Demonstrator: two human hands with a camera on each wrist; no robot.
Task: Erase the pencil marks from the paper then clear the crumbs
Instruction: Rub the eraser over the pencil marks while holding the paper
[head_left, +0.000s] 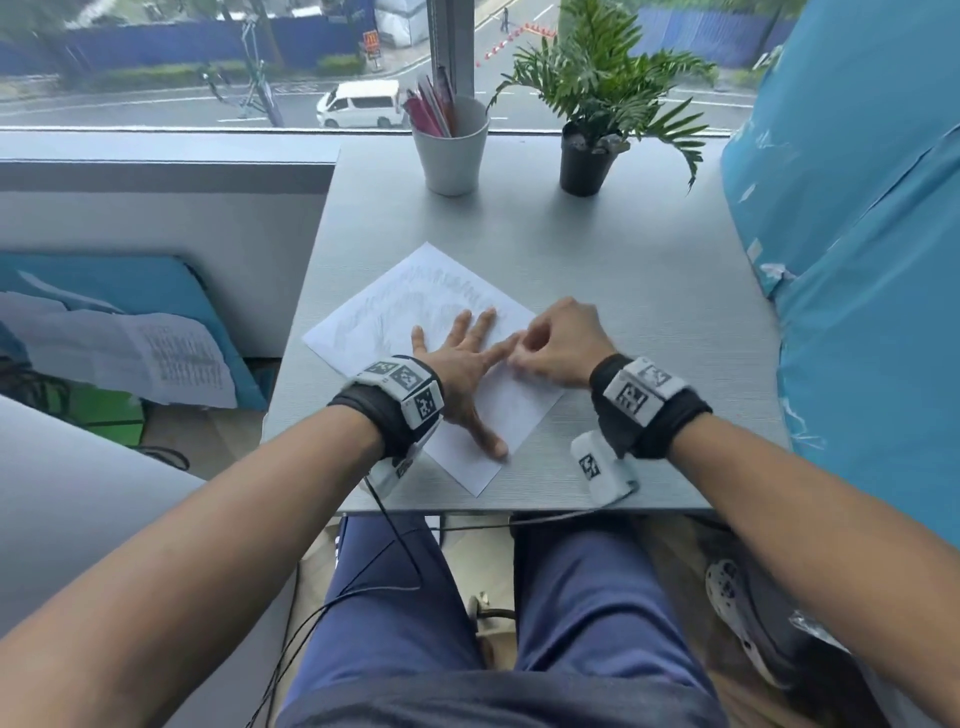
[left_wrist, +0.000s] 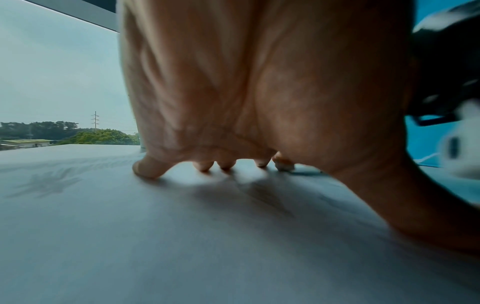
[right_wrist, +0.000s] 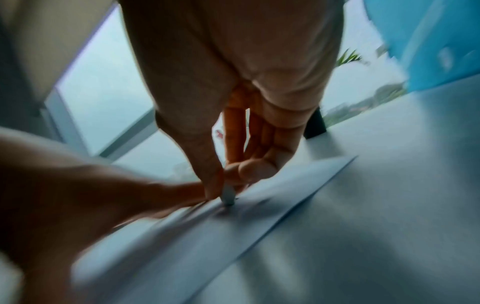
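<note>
A white sheet of paper (head_left: 415, 306) with grey pencil scribbles lies turned like a diamond on the grey desk (head_left: 623, 291). My left hand (head_left: 462, 353) lies flat on it with fingers spread, pressing it down; the left wrist view shows the fingertips (left_wrist: 148, 170) on the paper (left_wrist: 155, 226). Just to the right, my right hand (head_left: 556, 343) pinches a small white eraser (right_wrist: 229, 195) between thumb and fingers, its tip on the paper (right_wrist: 298, 185) beside my left forefinger. The eraser is hidden in the head view. Both wrist views are blurred.
A white cup of pencils (head_left: 451, 150) and a potted plant (head_left: 587, 156) stand at the desk's far edge by the window. A blue wrapped surface (head_left: 857, 260) borders the desk on the right. Papers lie on a blue pad (head_left: 130, 338) to the left, below desk level.
</note>
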